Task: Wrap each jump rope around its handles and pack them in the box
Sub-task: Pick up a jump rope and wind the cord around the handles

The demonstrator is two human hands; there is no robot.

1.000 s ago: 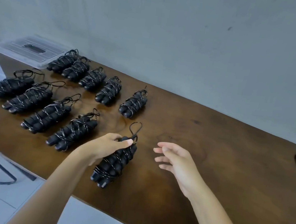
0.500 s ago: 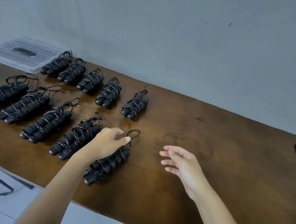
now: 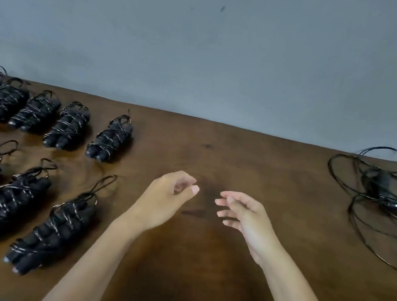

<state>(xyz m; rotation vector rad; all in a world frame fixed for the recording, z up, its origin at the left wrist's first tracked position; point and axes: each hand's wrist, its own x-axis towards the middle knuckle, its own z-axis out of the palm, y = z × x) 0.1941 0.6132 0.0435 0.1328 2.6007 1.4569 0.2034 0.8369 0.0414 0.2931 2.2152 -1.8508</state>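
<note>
Left hand (image 3: 165,199) and right hand (image 3: 246,217) hover empty, grip loosely apart, above bench (image 3: 201,277); unwrapped jump rope (image 3: 388,195) lies far right.

We see a plain work room, maybe a small packing place, not a lived-in home. The dark brown wooden surface (image 3: 242,156) stands against a bare grey wall (image 3: 205,50) with only some small marks. On it, many identical wrapped jump ropes (image 3: 69,125) lie in neat rows, and one loose jump rope (image 3: 388,195) lies at the right.
</note>
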